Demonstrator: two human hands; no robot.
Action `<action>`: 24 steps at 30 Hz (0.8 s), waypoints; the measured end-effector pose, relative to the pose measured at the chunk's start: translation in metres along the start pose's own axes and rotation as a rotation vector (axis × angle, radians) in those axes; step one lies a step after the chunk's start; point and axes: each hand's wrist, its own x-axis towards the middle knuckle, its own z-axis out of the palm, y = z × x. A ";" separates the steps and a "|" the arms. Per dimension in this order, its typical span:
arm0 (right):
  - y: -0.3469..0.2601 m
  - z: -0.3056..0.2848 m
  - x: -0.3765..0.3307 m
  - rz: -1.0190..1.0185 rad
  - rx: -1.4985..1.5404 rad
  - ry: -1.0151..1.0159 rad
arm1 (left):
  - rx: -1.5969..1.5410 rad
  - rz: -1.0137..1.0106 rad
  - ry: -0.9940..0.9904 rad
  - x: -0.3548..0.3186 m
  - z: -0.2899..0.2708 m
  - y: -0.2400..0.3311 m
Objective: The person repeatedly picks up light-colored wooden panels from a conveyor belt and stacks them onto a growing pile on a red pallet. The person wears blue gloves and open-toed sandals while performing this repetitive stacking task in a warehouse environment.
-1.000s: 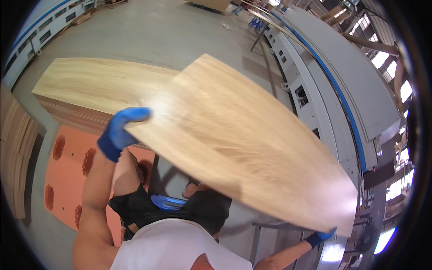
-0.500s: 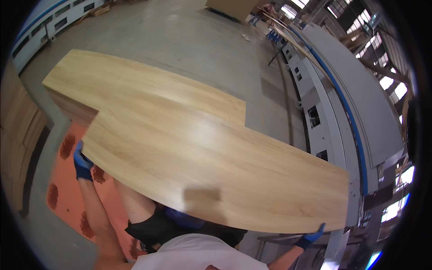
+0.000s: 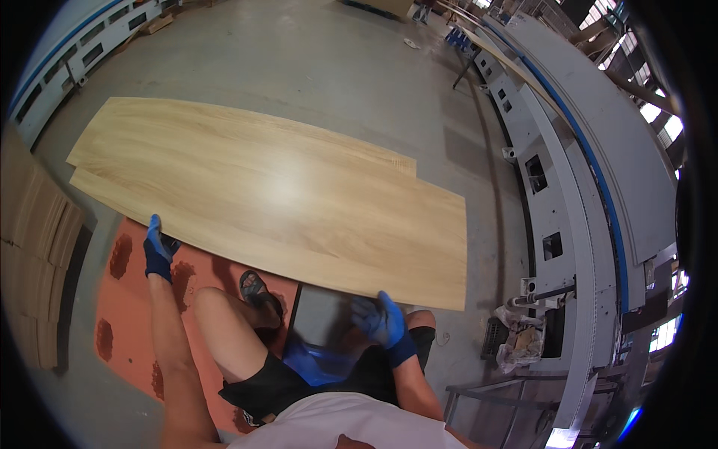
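A long wood-grain panel lies flat in front of me, over another wood-grain panel whose far part shows beyond it. At the left of the near edge, my left hand, in a blue glove, is closed on the top panel, thumb above and fingers below the edge. Farther right, my right hand, also gloved in blue, is at the near edge. Its thumb tip reaches the panel, while its fingers are apart from the thumb and below the edge, slightly blurred.
Under my legs is an orange-red board with dark patches. Stacked brown boards stand at the left. A long grey machine with a blue strip runs along the right, near a plastic bag. Another machine stands far left.
The top panel has slid left and now lines up more closely with the panel beneath. My right hand has come inward from the far right corner, its fingers now showing below the edge.
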 end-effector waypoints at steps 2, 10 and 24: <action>-0.022 -0.042 -0.005 -0.046 0.157 -0.150 | 0.074 0.013 0.048 -0.002 0.034 -0.006; -0.078 -0.002 -0.028 -0.679 -0.482 0.664 | 0.268 0.090 0.111 0.076 0.003 0.007; -0.091 0.020 0.002 -0.562 -0.749 0.617 | 0.366 0.078 0.274 0.124 0.007 0.043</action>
